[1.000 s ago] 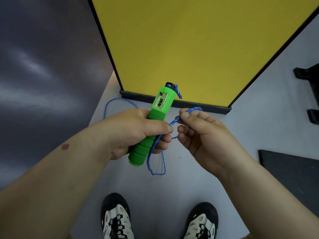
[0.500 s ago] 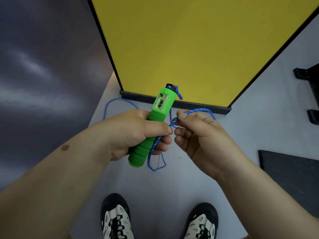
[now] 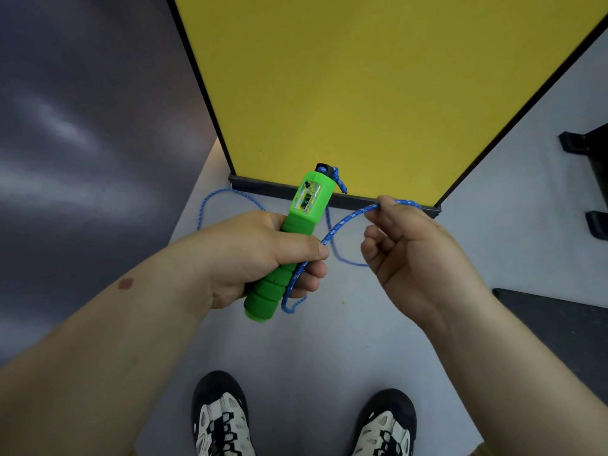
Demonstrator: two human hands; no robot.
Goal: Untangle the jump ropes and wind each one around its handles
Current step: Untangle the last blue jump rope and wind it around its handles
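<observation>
Your left hand [image 3: 260, 255] gripped the green handle [image 3: 289, 245]; your right hand [image 3: 408, 245] pinched the blue rope [image 3: 345, 222]. Winding had barely begun, and slack lay on the floor [image 3: 329, 340].

A green jump-rope handle [image 3: 285, 258], ribbed foam below and smooth plastic with a small counter window above, is held tilted, its black cap pointing up and away. A blue-and-white braided rope [image 3: 345, 222] leaves the cap, is looped beneath the handle's lower end and trails onto the floor.
</observation>
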